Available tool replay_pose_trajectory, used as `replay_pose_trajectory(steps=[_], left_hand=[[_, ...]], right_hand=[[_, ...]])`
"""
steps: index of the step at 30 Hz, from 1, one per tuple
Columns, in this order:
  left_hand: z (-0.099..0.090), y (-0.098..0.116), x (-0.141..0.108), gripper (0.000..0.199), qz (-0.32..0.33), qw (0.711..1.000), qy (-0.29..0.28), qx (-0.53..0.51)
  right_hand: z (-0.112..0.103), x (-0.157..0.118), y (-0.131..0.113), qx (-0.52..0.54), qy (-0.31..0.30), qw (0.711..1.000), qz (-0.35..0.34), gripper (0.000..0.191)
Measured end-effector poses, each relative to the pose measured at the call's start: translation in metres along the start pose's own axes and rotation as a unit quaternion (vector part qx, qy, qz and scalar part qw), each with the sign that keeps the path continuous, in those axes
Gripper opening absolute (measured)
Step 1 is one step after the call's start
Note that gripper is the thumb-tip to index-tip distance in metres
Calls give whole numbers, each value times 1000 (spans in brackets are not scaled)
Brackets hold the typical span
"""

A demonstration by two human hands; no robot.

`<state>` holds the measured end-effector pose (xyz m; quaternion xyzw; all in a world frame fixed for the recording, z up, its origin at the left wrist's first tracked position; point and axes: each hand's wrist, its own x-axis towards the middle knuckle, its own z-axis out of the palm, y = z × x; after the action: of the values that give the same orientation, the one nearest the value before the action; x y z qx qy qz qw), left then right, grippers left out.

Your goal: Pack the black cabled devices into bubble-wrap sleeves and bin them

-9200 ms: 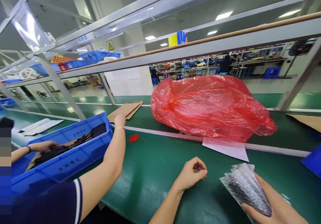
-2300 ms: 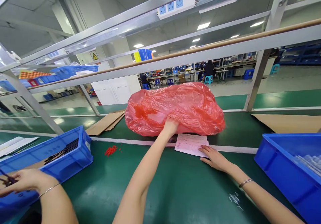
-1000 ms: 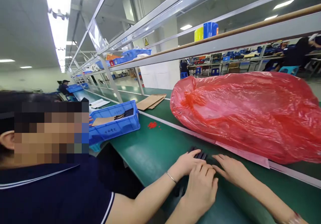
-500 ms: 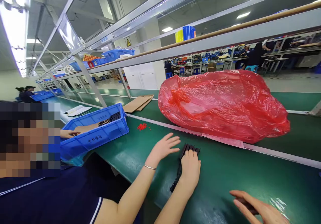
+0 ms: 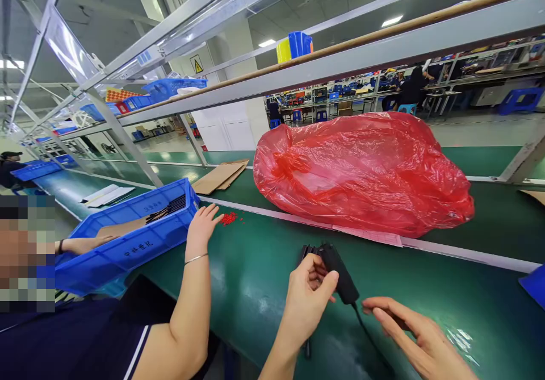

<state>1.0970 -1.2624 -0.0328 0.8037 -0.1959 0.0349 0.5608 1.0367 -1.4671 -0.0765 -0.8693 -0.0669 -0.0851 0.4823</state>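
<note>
My left hand (image 5: 309, 295) grips a black power adapter (image 5: 338, 272) between thumb and fingers, tilted a little above the green worktop. From its lower end a thin black cable (image 5: 370, 337) runs down toward the bottom edge. Behind those fingers more black pieces (image 5: 307, 250) lie on the worktop, mostly hidden by the hand. Just right of the adapter, my right hand (image 5: 419, 337) has its thumb and fingers apart and holds nothing; it does not appear to touch the adapter.
A co-worker sits at left, one hand (image 5: 202, 229) beside small red pieces (image 5: 229, 218). Near that hand stands a blue crate (image 5: 140, 246) with cardboard and black items. A large red plastic bag (image 5: 361, 175) lies beyond the pale strip; flat cardboard (image 5: 221, 176) lies left of it.
My left hand has lifted the adapter from the black pieces and turned it toward my right hand, which moved slightly left. The co-worker's hand went left to the red pieces. The view shifted right.
</note>
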Motion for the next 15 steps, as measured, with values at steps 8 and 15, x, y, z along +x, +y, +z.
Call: replay_pose_trajectory(steps=[8, 15], left_hand=[[-25, -15, -16, 28, -56, 984, -42, -161], [-193, -23, 46, 32, -41, 984, 34, -169]], right_hand=[[-2, 4, -40, 130, -191, 969, 86, 76], [-10, -8, -27, 167, -200, 955, 141, 73]])
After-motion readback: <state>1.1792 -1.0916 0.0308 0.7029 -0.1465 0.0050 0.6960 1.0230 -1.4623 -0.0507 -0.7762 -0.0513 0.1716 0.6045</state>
